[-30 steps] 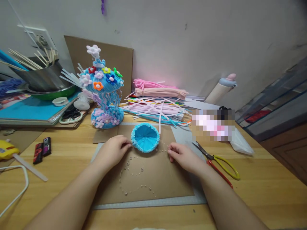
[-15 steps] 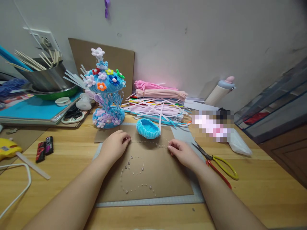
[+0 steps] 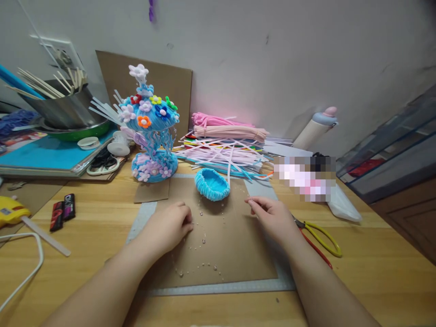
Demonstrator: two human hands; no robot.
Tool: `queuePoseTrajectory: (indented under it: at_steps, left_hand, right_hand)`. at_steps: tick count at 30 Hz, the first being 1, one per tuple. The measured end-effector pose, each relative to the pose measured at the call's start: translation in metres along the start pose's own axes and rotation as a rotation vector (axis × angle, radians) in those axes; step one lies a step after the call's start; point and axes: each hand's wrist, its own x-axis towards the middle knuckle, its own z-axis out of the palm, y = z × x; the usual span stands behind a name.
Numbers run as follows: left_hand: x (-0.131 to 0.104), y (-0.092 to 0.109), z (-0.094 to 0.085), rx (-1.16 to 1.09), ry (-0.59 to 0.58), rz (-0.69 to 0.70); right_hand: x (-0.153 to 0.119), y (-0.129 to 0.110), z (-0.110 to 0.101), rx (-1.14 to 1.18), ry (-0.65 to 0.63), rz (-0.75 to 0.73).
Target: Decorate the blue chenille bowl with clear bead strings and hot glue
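Note:
A thin, clear beaded string (image 3: 203, 241) lies in loose curves over the brown cardboard sheet (image 3: 245, 259). My left hand (image 3: 175, 225) rests low over the cardboard's left part, fingers curled together beside the string; what they pinch is too small to make out. To the right, my right hand (image 3: 269, 215) has thumb and forefinger pressed together near the cardboard's right side, by a faint end of beads. Between and beyond both hands sits a light-blue fuzzy oval bowl (image 3: 212, 185), its hollow side up, touched by neither hand.
Behind stand a flower-covered blue craft piece (image 3: 150, 118) and piled pipe cleaners (image 3: 228, 154). Scissors (image 3: 318, 236) lie beside my right forearm. At left are a yellow glue gun (image 3: 12, 212), a metal pot of sticks (image 3: 66, 106) and two small packets (image 3: 63, 212). A bottle (image 3: 315, 129) stands back right.
My left hand has moved down and slightly right; the string stretched between my hands now hangs slack on the cardboard. My right hand has shifted slightly right.

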Motion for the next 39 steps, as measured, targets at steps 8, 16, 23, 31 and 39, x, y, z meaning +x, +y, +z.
queuePoseTrajectory:
  at_steps: [8,16,23,31,39]
  left_hand:
    - [-0.004,0.008,-0.005,-0.106,-0.073,0.044]
    - [0.003,-0.003,0.003,-0.131,-0.053,0.032]
    - [-0.012,0.031,-0.007,-0.585,-0.222,0.054]
    - [-0.013,0.045,-0.007,-0.968,0.091,-0.072]
    - [-0.021,0.056,-0.004,-1.206,-0.033,-0.035]
  right_hand:
    - [-0.029,-0.028,0.039,0.589,-0.383,0.192]
    - [-0.026,-0.025,0.039,0.997,-0.468,0.352]
    - [-0.035,-0.029,0.051,0.969,-0.47,0.377]
    - [-0.041,-0.029,0.041,1.026,-0.752,0.338]
    - [-0.046,-0.031,0.047,1.044,-0.811,0.265]
